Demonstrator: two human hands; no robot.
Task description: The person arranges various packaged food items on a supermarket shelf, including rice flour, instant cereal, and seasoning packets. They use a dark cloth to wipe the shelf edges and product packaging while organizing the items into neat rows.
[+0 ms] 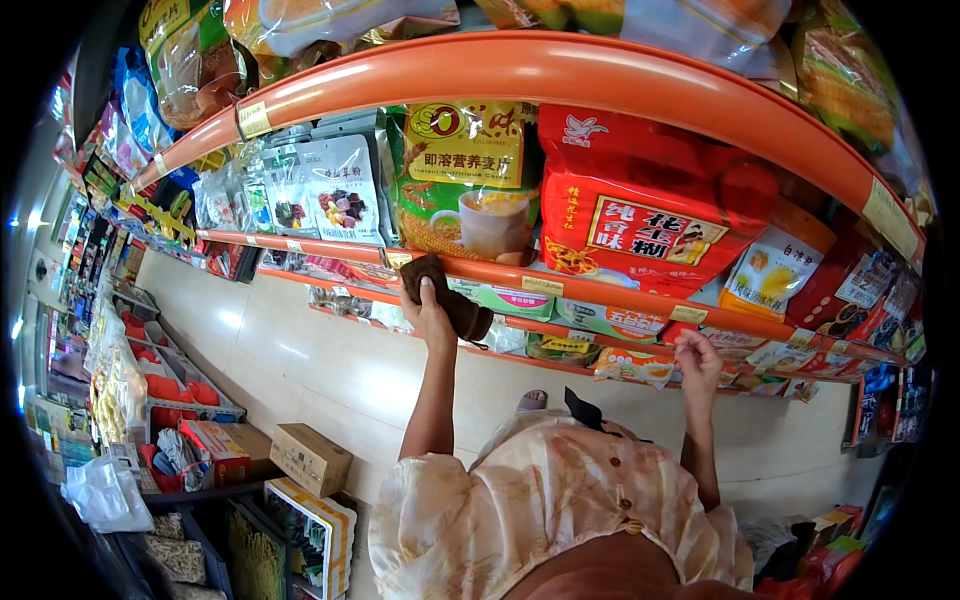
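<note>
My left hand (426,307) grips a folded dark brown cloth (454,304), with the thumb on top. The cloth is against the orange front edge (585,289) of a store shelf, below a green and yellow bag of instant cereal (465,180). Farther right, my right hand (697,358) is in front of the lower shelves with its fingers loosely curled. Whether anything small is between those fingertips cannot be made out. A large red bag of peanut paste powder (645,202) stands on the shelf above it.
White pouches (341,191) and an orange and white pouch (776,262) share the shelf. An upper orange rail (525,64) curves across, below more bags. Behind on the left are a cardboard box (310,457), a white foam box (341,525) and crates with red goods (169,386) on the tiled floor (300,352).
</note>
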